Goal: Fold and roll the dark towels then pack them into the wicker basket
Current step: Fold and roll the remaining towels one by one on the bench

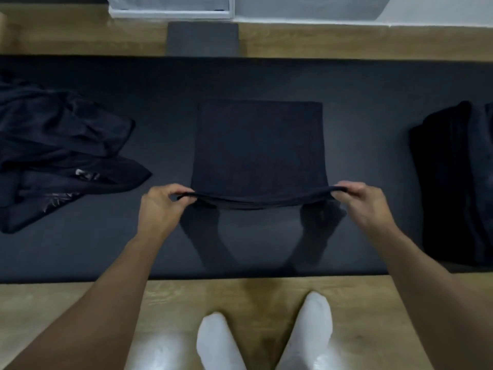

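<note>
left hand (160, 202) is pinching the near left corner of the dark towel (257, 145); right hand (360, 200) is pinching the near right corner | towel is lying mid-mat (360, 84), near edge lifted | crumpled pile (58, 150) is lying left; dark stack (453, 182) right

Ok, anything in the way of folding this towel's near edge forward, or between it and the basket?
Nothing visible blocks the fold. The left hand and right hand pinch the towel by its near corners; the crumpled pile and dark stack lie clear at either side. No basket is in view.
</note>
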The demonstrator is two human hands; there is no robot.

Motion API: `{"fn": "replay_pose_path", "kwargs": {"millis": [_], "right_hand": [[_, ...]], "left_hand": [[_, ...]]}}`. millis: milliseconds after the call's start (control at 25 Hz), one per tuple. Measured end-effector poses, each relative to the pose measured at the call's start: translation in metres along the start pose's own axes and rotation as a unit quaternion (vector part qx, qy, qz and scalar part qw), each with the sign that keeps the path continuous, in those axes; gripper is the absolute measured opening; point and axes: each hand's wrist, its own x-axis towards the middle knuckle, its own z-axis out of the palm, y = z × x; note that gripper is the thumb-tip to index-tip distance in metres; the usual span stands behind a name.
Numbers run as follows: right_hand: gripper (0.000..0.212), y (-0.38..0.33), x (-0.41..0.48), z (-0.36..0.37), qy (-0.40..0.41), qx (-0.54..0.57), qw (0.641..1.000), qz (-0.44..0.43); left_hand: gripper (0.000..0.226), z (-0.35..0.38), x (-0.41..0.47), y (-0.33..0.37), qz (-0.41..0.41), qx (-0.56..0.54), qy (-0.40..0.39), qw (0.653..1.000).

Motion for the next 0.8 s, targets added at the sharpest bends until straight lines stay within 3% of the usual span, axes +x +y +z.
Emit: {"fn": "replay_pose_path", "kwargs": {"millis": [120,200,280,480,640,800], "right_hand": [[0.01,0.001,0.037,0.013,0.037,0.09,0.995,-0.02],[0.006,-0.014,0.08,0.018,0.061,0.119,0.989,-0.057],[0.011,-0.028,0.127,0.023,0.096,0.116,0.985,-0.08],[0.014,-0.027,0.225,0.058,0.146,0.086,0.984,-0.047],[0.017,-0.022,0.233,0.08,0.259,-0.017,0.964,-0.059],[0.021,-0.03,0.235,0.078,0.273,-0.102,0.953,-0.081]], "left_hand": [[0.005,0.024,0.047,0.006,0.025,-0.138,0.054,0.989],[0.005,0.033,0.089,0.025,0.059,-0.155,0.092,0.982],[0.012,0.04,0.13,0.046,0.075,-0.123,0.127,0.981],[0.022,0.069,0.213,0.067,0.064,-0.026,0.171,0.983],[0.031,0.082,0.231,0.068,0.061,0.129,0.215,0.966],[0.036,0.08,0.234,0.075,0.116,0.205,0.247,0.94]]}}
